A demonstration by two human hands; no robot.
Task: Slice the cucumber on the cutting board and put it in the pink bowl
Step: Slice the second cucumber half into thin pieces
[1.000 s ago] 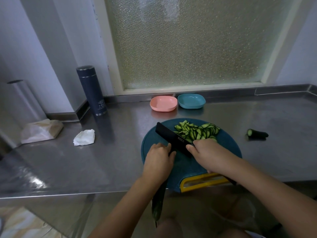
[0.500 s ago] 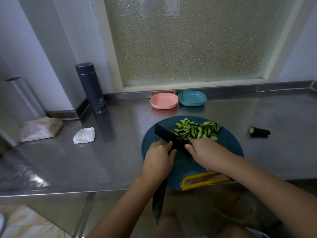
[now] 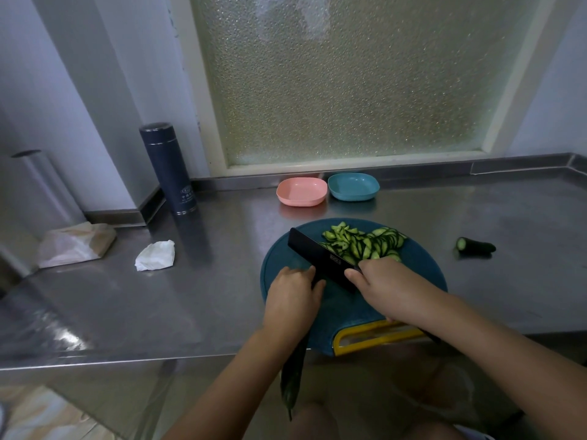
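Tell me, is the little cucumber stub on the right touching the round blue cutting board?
Apart. The head view shows a strip of bare steel counter between the dark green cucumber stub and the right edge of the round teal cutting board.

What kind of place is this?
Most likely a kitchen, possibly a commercial one: a stainless steel counter, a cutting board with cucumber slices and a knife, and a pink bowl and blue bowl below a frosted window.

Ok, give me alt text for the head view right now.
The right hand holds a black knife at a cucumber steadied by the left hand on a teal cutting board; slices piled behind, pink bowl empty.
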